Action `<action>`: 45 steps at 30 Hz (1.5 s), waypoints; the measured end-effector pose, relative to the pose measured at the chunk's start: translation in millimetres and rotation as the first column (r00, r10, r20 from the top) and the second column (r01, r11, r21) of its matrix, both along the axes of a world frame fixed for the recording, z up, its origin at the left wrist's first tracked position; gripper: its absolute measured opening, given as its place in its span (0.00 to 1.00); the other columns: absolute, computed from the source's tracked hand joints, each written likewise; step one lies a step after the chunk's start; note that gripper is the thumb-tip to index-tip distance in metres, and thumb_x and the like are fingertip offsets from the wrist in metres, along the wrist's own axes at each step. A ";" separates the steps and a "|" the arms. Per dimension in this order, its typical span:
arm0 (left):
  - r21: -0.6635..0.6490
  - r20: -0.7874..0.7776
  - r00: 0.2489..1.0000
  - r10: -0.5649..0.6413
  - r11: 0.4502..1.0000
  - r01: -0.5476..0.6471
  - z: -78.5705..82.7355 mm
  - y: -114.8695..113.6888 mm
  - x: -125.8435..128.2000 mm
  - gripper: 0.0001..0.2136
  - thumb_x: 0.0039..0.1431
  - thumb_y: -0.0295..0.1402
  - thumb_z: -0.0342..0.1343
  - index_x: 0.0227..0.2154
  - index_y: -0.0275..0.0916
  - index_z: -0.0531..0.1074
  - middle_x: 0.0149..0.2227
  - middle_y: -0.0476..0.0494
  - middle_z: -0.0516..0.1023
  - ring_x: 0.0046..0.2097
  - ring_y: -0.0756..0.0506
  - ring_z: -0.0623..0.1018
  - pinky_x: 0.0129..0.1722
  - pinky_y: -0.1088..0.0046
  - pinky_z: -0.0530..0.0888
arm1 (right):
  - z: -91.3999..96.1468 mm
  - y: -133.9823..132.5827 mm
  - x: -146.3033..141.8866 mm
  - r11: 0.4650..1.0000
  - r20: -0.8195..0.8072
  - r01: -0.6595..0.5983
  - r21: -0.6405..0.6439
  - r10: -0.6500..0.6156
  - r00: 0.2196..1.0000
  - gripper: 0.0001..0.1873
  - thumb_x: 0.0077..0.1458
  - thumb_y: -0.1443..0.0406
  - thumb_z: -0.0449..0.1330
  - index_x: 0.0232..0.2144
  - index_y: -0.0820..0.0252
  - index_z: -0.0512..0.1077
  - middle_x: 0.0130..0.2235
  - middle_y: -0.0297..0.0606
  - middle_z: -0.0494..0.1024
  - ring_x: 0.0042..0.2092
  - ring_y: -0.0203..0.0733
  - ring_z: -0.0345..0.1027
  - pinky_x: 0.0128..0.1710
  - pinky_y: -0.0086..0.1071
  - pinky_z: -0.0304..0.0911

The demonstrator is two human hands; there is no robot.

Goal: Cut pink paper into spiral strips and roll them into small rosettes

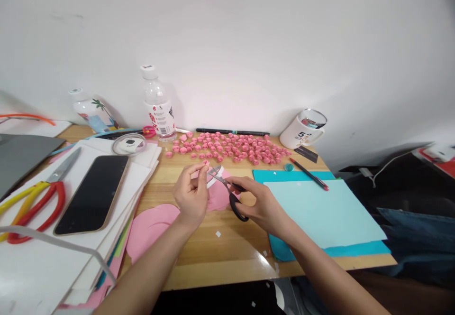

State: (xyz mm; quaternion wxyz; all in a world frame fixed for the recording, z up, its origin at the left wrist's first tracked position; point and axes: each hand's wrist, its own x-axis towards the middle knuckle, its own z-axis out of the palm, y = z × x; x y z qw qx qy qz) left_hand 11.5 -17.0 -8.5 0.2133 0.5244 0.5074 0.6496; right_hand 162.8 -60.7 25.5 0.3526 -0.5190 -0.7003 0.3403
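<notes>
My left hand (193, 192) pinches a small piece of pink paper (206, 162) between thumb and fingertips; most of it is hidden. My right hand (261, 205) has black-handled scissors (234, 206), thumb and fingers in the loops. Their blades point left, close to my left fingertips, beside a narrow white strip (213, 178). Whether the blades touch the strip or the pink piece I cannot tell. Below the hands lies pink paper (218, 196), with more rounded pink sheets (151, 225) by my left forearm. Many rolled pink paper roses (231, 148) are spread out behind the hands.
Left, a phone (94, 194) and red-yellow scissors (42, 191) lie on stacked paper, with a tape roll (129, 143) behind. A water bottle (159, 111) and mug (302, 130) stand by the wall. Right are blue sheets (320, 210) and a pen (308, 174).
</notes>
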 end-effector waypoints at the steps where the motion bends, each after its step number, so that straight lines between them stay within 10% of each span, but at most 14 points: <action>1: -0.003 0.005 1.000 -0.001 1.000 0.001 0.2 0.2 0.0 0.05 0.55 0.33 0.55 0.32 0.37 0.72 0.31 0.48 0.78 0.15 0.59 0.67 0.12 0.84 0.63 | 0.6 -0.3 -0.1 1.000 -0.002 0.005 -0.011 -0.005 1.000 0.24 0.45 0.71 0.56 0.47 0.53 0.68 0.36 0.35 0.72 0.38 0.39 0.66 0.40 0.34 0.63; 10: 0.064 -0.085 0.996 0.003 0.998 0.002 -5.2 2.4 -1.2 0.04 0.55 0.32 0.55 0.32 0.37 0.71 0.32 0.46 0.78 0.24 0.54 0.75 0.18 0.83 0.69 | -1.1 -0.8 12.6 1.000 0.090 0.029 -0.008 -0.029 0.996 0.22 0.49 0.71 0.54 0.47 0.53 0.71 0.33 0.36 0.74 0.35 0.40 0.67 0.37 0.33 0.62; 16: 0.244 -0.278 0.957 0.086 0.970 -0.016 -3.9 4.8 -6.0 0.04 0.55 0.25 0.54 0.34 0.37 0.71 0.32 0.46 0.78 0.30 0.52 0.78 0.24 0.82 0.72 | 6.9 5.6 65.8 0.904 0.293 0.329 0.273 -0.404 0.866 0.19 0.51 0.68 0.54 0.47 0.54 0.68 0.38 0.39 0.74 0.40 0.46 0.68 0.40 0.38 0.62; 23: 0.219 -0.500 0.857 -0.124 0.939 0.263 -7.4 2.5 -5.8 0.06 0.56 0.24 0.52 0.35 0.37 0.70 0.35 0.43 0.79 0.37 0.49 0.78 0.35 0.76 0.73 | -6.8 2.1 104.1 0.999 0.693 0.040 0.012 -0.037 0.720 0.24 0.42 0.77 0.54 0.41 0.52 0.70 0.44 0.40 0.71 0.49 0.50 0.64 0.45 0.42 0.61; 27: -0.002 -0.339 0.887 -0.313 0.943 0.332 -0.5 2.4 -2.6 0.03 0.55 0.28 0.54 0.29 0.38 0.72 0.32 0.46 0.79 0.32 0.49 0.78 0.35 0.75 0.72 | -13.1 4.5 102.5 0.999 0.778 0.039 -0.036 0.003 0.628 0.26 0.44 0.79 0.52 0.45 0.54 0.70 0.49 0.43 0.70 0.52 0.53 0.62 0.46 0.43 0.61; 31: -0.293 0.132 0.870 -0.475 0.820 0.492 11.5 3.6 0.7 0.04 0.52 0.31 0.57 0.27 0.36 0.73 0.23 0.48 0.77 0.24 0.51 0.76 0.25 0.77 0.71 | -12.4 15.5 88.7 0.997 0.776 0.076 0.020 -0.064 0.628 0.15 0.53 0.73 0.52 0.39 0.59 0.74 0.42 0.46 0.73 0.45 0.52 0.66 0.42 0.41 0.62; 37: -0.313 0.507 0.712 -0.486 0.666 0.677 12.6 8.5 0.0 0.07 0.48 0.33 0.61 0.26 0.33 0.73 0.21 0.46 0.77 0.23 0.49 0.76 0.21 0.76 0.70 | -22.2 27.1 69.7 0.988 0.627 0.093 -0.123 0.005 0.779 0.08 0.53 0.71 0.55 0.33 0.59 0.74 0.37 0.41 0.72 0.35 0.41 0.69 0.36 0.33 0.63; 45: -0.320 0.554 0.666 -0.501 0.610 0.725 14.7 7.3 0.2 0.08 0.47 0.33 0.62 0.25 0.32 0.72 0.22 0.46 0.76 0.23 0.49 0.77 0.20 0.77 0.70 | -24.1 32.0 80.6 0.978 0.527 0.069 -0.195 0.045 0.849 0.04 0.51 0.70 0.57 0.30 0.60 0.72 0.35 0.38 0.69 0.30 0.35 0.67 0.32 0.30 0.63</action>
